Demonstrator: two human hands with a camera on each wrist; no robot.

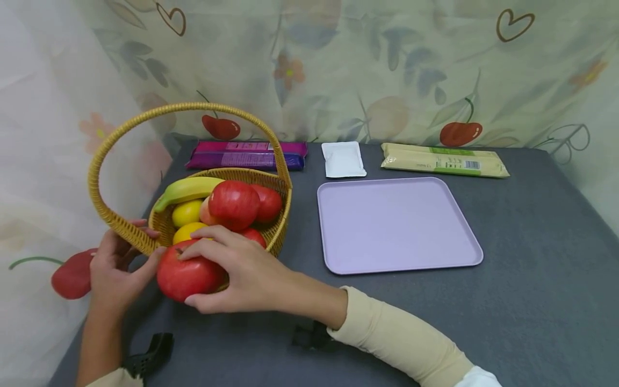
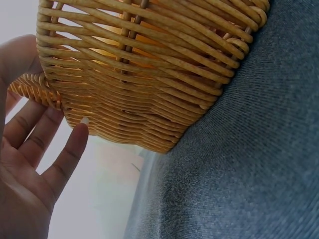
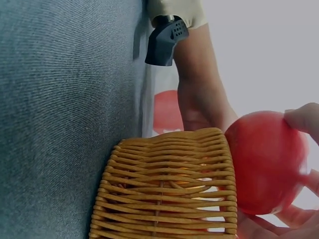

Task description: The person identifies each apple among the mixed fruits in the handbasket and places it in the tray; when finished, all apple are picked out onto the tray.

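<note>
A wicker basket (image 1: 278,231) with a tall arched handle stands on the left of the table. In it lie a banana (image 1: 191,189), yellow lemons (image 1: 187,213) and several red apples (image 1: 234,204). My right hand (image 1: 242,269) grips a large red pomegranate (image 1: 186,274) over the basket's near rim, thumb below and fingers across the top. The right wrist view shows this pomegranate (image 3: 266,162) right at the woven rim. My left hand (image 1: 116,269) holds the basket's left side by the handle's foot, its thumb tip close to the pomegranate. Woven wall (image 2: 134,84) fills much of the left wrist view.
Right of the basket lies a lilac tray (image 1: 396,226). Along the back edge are a purple-and-pink packet (image 1: 246,156), a white sachet (image 1: 344,159) and a cream-and-green packet (image 1: 445,160). A patterned curtain (image 1: 338,70) hangs behind the grey table (image 1: 532,269).
</note>
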